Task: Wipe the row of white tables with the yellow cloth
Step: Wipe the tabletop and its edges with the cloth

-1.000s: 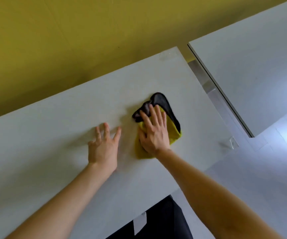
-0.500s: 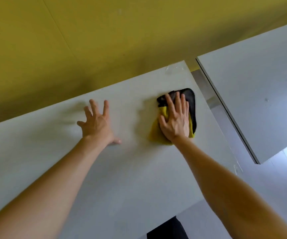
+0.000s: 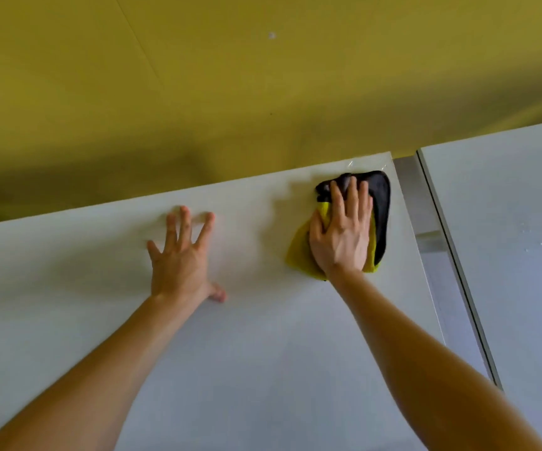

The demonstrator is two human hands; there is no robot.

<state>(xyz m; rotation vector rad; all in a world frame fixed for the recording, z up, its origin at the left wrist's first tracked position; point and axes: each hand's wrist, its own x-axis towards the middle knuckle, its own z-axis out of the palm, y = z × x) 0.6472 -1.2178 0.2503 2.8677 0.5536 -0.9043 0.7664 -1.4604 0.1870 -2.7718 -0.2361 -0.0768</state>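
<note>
A yellow cloth point(image 3: 299, 252) with a black side lies near the far right corner of the white table point(image 3: 263, 353) in front of me. My right hand point(image 3: 342, 236) presses flat on the cloth, fingers pointing at the far edge. My left hand point(image 3: 180, 258) rests flat on the bare tabletop to the left of the cloth, fingers spread, holding nothing. A second white table point(image 3: 507, 255) stands to the right, across a narrow gap.
A yellow wall point(image 3: 230, 92) runs right behind the far edge of the tables. A grey metal frame bar point(image 3: 408, 190) shows in the gap between the two tables. Small specks dot the right table.
My right hand has pushed the cloth away from me and to the right, up to the table's far right corner. My left hand has slid forward on the tabletop.
</note>
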